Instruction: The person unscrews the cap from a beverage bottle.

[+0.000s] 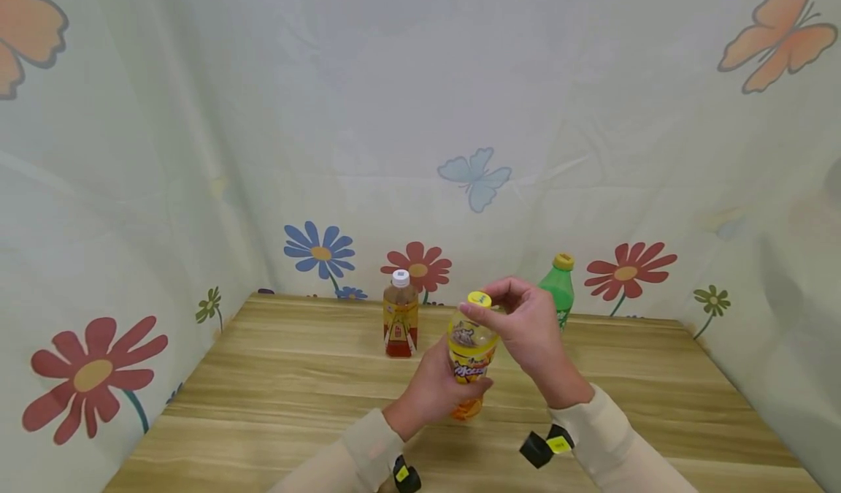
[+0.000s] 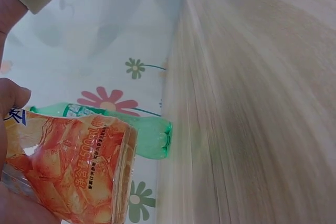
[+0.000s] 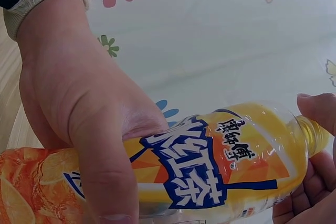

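Observation:
My left hand (image 1: 436, 387) grips the middle of a clear plastic iced tea bottle (image 1: 470, 354) with a yellow and orange label and a yellow cap (image 1: 479, 299). In the right wrist view the thumb of that hand lies across the label of the bottle (image 3: 194, 166). The thumb and fingers of my right hand (image 1: 528, 325) pinch the cap from its sides. Seen from the left wrist, the base of the bottle (image 2: 79, 161) is raised over the tabletop, and the bottle leans slightly.
Behind my left hand stands a bottle with a white cap and reddish-brown drink (image 1: 401, 318). A green bottle with a yellow cap (image 1: 561, 288) is partly behind my right hand. Flowered cloth (image 1: 368, 113) walls in the wooden table (image 1: 296, 391) at the back and sides.

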A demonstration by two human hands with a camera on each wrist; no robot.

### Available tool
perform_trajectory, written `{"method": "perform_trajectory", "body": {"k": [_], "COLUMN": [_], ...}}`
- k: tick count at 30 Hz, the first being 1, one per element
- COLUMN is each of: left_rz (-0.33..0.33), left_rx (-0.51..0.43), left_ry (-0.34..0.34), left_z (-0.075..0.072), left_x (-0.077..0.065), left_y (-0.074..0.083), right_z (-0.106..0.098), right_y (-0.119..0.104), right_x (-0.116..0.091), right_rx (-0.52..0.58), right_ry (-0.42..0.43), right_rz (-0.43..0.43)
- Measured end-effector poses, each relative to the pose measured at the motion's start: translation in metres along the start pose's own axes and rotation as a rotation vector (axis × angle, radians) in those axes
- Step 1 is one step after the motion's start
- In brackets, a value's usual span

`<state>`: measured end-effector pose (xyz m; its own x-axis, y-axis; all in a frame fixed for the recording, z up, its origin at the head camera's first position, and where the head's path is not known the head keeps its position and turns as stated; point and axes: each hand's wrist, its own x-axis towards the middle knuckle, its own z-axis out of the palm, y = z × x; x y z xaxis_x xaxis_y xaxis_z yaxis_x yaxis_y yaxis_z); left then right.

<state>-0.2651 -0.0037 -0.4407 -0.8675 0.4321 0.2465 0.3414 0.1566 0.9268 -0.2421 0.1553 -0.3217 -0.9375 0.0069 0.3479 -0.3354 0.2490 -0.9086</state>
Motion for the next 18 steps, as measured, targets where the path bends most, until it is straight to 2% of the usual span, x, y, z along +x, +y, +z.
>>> {"method": "perform_trajectory", "body": {"k": [12,18], "left_rz": [-0.019,-0.001], "left_rx": [0.002,-0.003], "left_ry": [0.007,0.015], "left_z": [0.0014,0.0035], "left_x": [0.0014,0.0008], "left_y": [-0.0025,-0.0025], "right_z": [-0.0038,-0.0035], "right_y": [0.0022,0.0014], "right_x": [0.0017,0.0012], "right_rx": [0.013,0.019], "right_ry": [-0.058,-0.053], "right_rz": [-0.030,0.010]}}
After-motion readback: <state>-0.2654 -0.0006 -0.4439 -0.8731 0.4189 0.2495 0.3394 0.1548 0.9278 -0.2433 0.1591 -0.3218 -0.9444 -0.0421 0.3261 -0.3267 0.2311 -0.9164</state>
